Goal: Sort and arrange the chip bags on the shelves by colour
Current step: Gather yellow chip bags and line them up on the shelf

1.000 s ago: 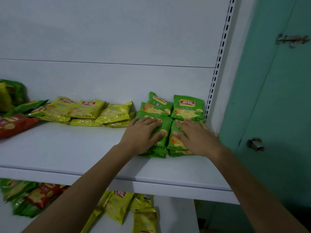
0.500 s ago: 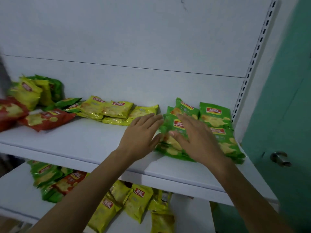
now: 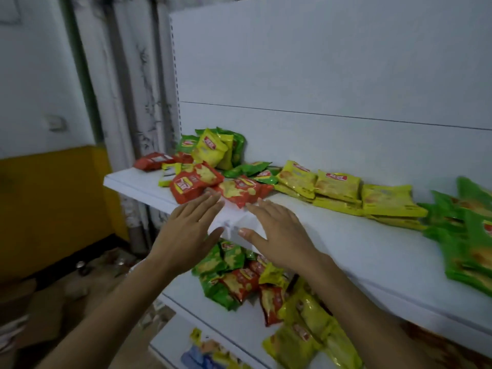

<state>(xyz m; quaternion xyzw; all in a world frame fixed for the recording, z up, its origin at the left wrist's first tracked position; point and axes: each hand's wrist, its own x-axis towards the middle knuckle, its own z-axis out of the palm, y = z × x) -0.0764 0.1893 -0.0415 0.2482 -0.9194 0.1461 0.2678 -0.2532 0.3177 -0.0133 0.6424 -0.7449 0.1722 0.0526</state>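
Over the front edge of the upper shelf point(image 3: 346, 243) both hands now hover, near its left part. Half a second ago they were at the green bags point(image 3: 468, 235) on the right end of this shelf; now these bags lie well apart from the hands, blurred at the far right.

On the shelf just behind the fingertips lies a red bag point(image 3: 239, 191), and a second red bag point(image 3: 193, 183) lies beside it, more to the left end. The left hand point(image 3: 186, 233) points at the gap between the two, and the right hand point(image 3: 277, 235) points at the near edge of the first one. Whether any fingertip touches a bag, I cannot tell.

Both hands are flat, palm down, with straight fingers a little spread, and they hold nothing.

Between the red and the green bags, a row of yellow bags point(image 3: 338, 186) lies along the back of the shelf. At the back left corner is a mixed pile point(image 3: 213, 149) of green, yellow and red bags.
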